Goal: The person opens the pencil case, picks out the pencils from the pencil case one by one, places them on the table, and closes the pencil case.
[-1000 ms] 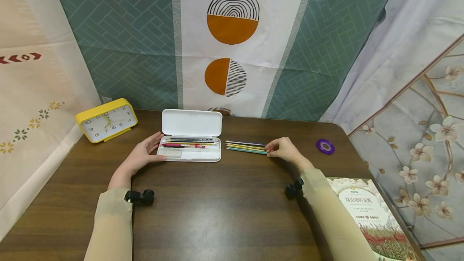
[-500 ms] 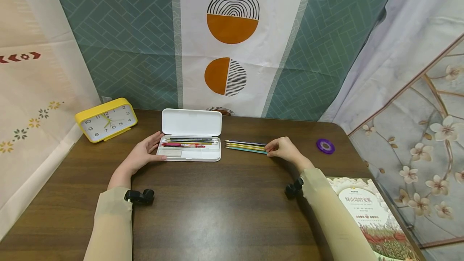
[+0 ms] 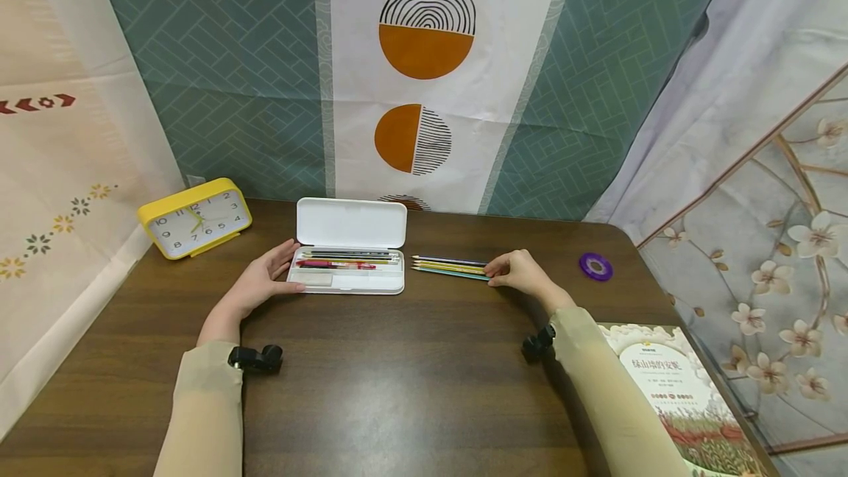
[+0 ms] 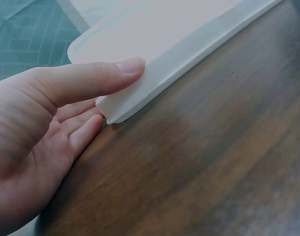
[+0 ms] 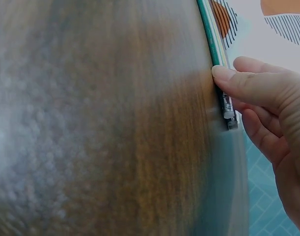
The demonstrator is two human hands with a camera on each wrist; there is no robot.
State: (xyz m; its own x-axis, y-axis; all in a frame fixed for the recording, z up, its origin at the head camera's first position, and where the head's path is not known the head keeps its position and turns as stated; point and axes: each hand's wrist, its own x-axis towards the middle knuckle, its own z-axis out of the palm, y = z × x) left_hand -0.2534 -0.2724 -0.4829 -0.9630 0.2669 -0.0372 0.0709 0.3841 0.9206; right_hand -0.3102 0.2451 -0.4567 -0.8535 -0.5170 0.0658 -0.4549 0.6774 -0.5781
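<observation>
1. The left hand (image 3: pixel 261 278) sits at the 9 o'clock end of the white pencil case (image 3: pixel 367 283). Its thumb lies over the front edge and its fingers bend against the end wall, with the corner held between them; the spread is only about as wide as that corner.
2. The pencil case lies on the brown table (image 3: pixel 397 389), its lid (image 3: pixel 351 223) raised along the 12 o'clock side. Inside, stored pencils (image 3: pixel 351 254) fill the far part, a red pen (image 3: pixel 336 265) lies toward 10 o'clock, and a pale eraser (image 3: pixel 313 279) sits at 8 o'clock.
3. The right hand (image 3: pixel 520 272) pinches a small fan of coloured pencils (image 3: pixel 450 268) near their blunt ends, thumb and fingers nearly closed together. The right wrist view shows the thumb pressed on a green one. I cannot tell whether they touch the table.
4. Those coloured pencils are at 3 o'clock from the case, tips pointing to 9 o'clock, just beside it but apart.
5. A yellow alarm clock (image 3: pixel 195 219) stands between 9 and 10 o'clock from the case, tilted.
6. A purple tape roll (image 3: pixel 595 267) lies at 3 o'clock from the right hand; a book (image 3: pixel 669 381) lies at 4 o'clock, partly under the sleeve (image 3: pixel 609 389).
7. A patterned cloth (image 3: pixel 437 87) hangs at 12 o'clock, behind the table.
</observation>
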